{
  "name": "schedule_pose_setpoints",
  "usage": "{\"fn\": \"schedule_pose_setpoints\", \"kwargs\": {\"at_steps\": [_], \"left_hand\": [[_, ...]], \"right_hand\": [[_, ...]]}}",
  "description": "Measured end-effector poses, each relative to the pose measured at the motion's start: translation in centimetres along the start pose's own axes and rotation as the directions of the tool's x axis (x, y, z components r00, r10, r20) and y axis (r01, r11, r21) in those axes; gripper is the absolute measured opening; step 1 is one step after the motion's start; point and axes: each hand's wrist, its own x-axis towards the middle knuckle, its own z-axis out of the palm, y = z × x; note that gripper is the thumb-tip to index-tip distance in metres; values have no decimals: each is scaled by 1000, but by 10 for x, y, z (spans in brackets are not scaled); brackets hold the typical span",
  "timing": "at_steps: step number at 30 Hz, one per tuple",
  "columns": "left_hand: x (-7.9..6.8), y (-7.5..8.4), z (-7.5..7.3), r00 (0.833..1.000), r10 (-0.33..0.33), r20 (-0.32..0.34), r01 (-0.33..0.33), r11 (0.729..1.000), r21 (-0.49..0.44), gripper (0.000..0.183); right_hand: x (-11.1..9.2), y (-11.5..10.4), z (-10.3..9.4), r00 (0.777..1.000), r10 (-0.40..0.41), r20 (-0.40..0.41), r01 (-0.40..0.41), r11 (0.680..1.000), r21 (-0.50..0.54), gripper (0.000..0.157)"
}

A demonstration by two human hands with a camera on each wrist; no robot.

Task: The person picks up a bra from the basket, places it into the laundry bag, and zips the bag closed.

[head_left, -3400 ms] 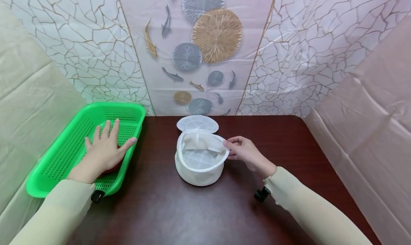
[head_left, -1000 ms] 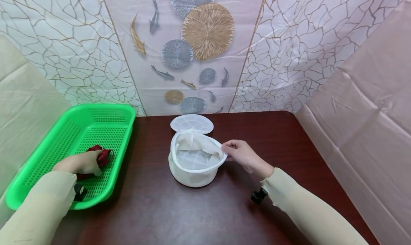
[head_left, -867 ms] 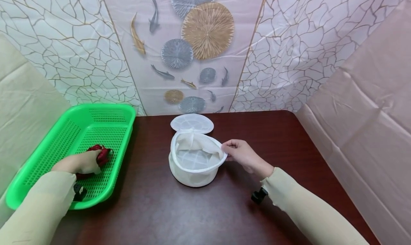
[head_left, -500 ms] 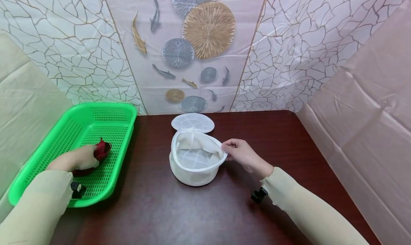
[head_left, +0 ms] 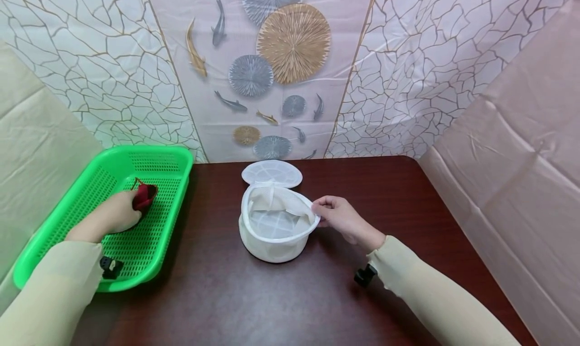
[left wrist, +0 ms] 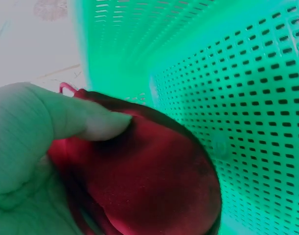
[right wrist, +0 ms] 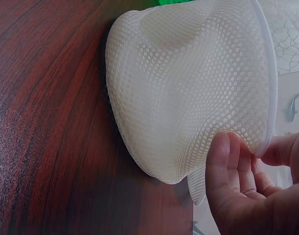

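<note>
My left hand [head_left: 117, 212] reaches into a green plastic basket [head_left: 156, 165] and grips a dark red bra [head_left: 145, 197]. In the left wrist view the thumb presses on the bra's smooth rounded cup [left wrist: 154, 181], and a thin strap loops out behind the thumb; the other fingers are hidden. On the table, a white mesh laundry bag [head_left: 275, 251] stands with its round lid [head_left: 272, 174] folded back. My right hand [head_left: 342, 216] pinches the bag's zippered rim at the right, thumb on one side and fingertips against the mesh [right wrist: 198, 88].
The dark brown table [head_left: 254, 305] spreads around the bag. A patterned cloth backdrop [head_left: 294, 49] rises behind it, with plain fabric walls on both sides. The basket stands against the left wall.
The left hand, earlier spread over the basket, now grips the bra and has shifted it toward the basket's far end. The right hand still holds the bag's rim.
</note>
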Motion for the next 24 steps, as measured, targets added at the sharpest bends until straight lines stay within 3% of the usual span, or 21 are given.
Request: {"fn": "schedule_pose_setpoints", "kwargs": {"at_steps": [8, 14, 24], "left_hand": [[-2, 12, -3, 994, 15, -105, -19, 999, -31, 26], [-2, 21, -6, 985, 37, -168, -41, 999, -19, 28], [-5, 58, -10, 961, 119, -248, -122, 993, 2, 31]], "right_hand": [[0, 0, -1, 1000, -12, 1, 12, 1000, -2, 20], [-3, -4, -1, 1000, -15, 24, 15, 1000, 4, 23], [1, 1, 0, 1000, -11, 10, 11, 1000, 5, 21]]}}
